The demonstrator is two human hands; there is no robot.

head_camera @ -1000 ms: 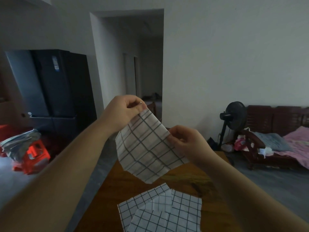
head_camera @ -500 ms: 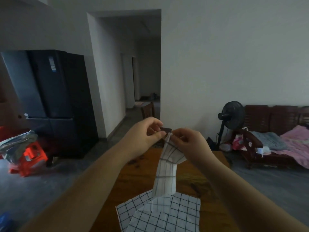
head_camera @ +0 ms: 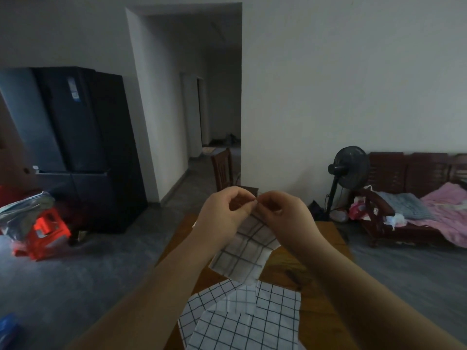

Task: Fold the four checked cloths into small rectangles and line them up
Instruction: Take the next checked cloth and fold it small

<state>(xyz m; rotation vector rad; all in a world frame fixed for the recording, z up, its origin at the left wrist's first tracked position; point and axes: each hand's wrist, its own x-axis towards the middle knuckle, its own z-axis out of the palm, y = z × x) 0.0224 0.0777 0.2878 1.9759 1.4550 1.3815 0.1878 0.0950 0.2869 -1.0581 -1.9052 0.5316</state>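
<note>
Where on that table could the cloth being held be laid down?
Bare wood shows on the table right of the flat cloths and beyond them, below the held cloth. The near middle is crowded with overlapping cloths.

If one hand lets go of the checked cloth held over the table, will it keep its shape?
Probably not: the held cloth hangs limp and creased below the left hand and right hand pinching its top, so it looks floppy. Likely light, since two pinches carry it. It may droop onto the flat cloths below.

a home living room – dark fridge [head_camera: 75, 122], standing fan [head_camera: 350, 166], wooden sofa [head_camera: 414, 195] with bedding
</note>
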